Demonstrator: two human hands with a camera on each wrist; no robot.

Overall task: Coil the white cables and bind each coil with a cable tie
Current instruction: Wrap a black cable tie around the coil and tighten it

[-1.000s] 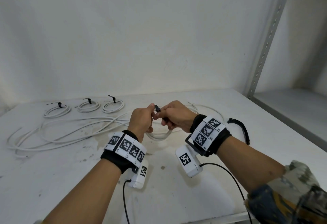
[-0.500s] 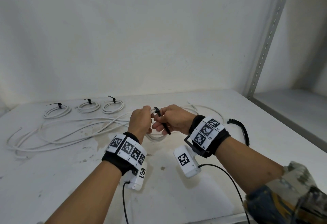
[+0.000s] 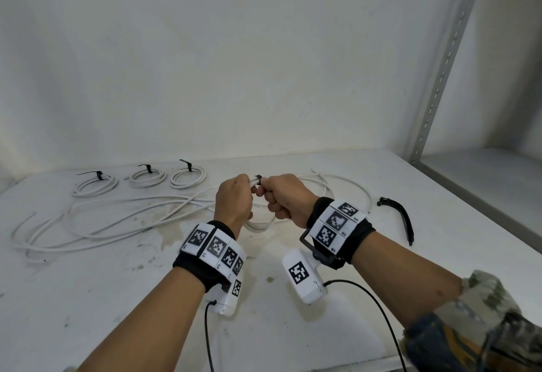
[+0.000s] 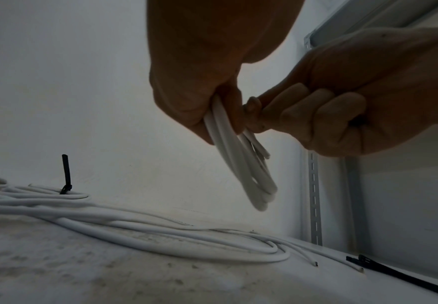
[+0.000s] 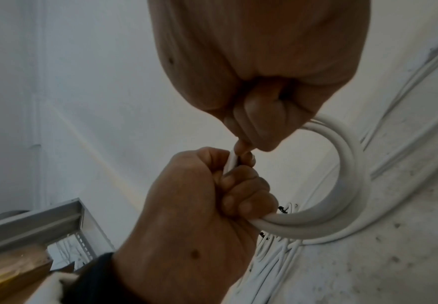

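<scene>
Both hands are raised over the middle of the table. My left hand (image 3: pixel 247 185) grips a small coil of white cable (image 4: pixel 241 170), which hangs below the fist as a loop (image 5: pixel 342 185). A black cable tie (image 3: pixel 258 178) sits as a small loop round the top of the coil between the hands. My right hand (image 3: pixel 265 188) is curled into a fist against the left and pinches the tie; its tail is hidden inside the fingers (image 4: pixel 342 115). Several loose white cables (image 3: pixel 102 216) sprawl across the table to the left.
Three bound coils (image 3: pixel 95 185) (image 3: pixel 148 178) (image 3: pixel 187 176) with black ties lie in a row at the back left. A spare black cable tie (image 3: pixel 403 219) lies at the right. A slotted metal upright (image 3: pixel 440 72) and a lower shelf stand at the right.
The long black tail that hung below my right fingers half a second ago no longer shows; only a small black loop remains between the hands. The hands have stayed in the same place.
</scene>
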